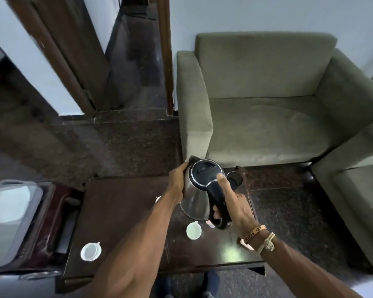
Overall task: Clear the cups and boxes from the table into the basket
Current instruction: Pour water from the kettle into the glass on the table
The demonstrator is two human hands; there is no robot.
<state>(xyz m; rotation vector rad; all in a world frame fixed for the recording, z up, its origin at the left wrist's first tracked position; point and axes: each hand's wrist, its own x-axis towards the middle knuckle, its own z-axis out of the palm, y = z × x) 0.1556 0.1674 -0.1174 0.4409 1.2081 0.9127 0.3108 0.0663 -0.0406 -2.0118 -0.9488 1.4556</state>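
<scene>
A steel kettle (195, 203) with a black lid is held above the dark wooden table (121, 211). My right hand (233, 203) grips its black handle, thumb resting near the lid. My left hand (178, 179) lies against the kettle's left side. Its black base (235, 179) sits at the table's far right corner. One white cup (193, 231) stands just below the kettle. A second white cup (90, 251) stands near the table's front left. A small pale object peeks out beside my left forearm, mostly hidden.
A grey-green armchair (267, 104) stands behind the table, and another seat (353, 190) to the right. A dark cabinet with a pale container (11, 209) on it stands to the left. The floor is dark stone; a doorway lies beyond.
</scene>
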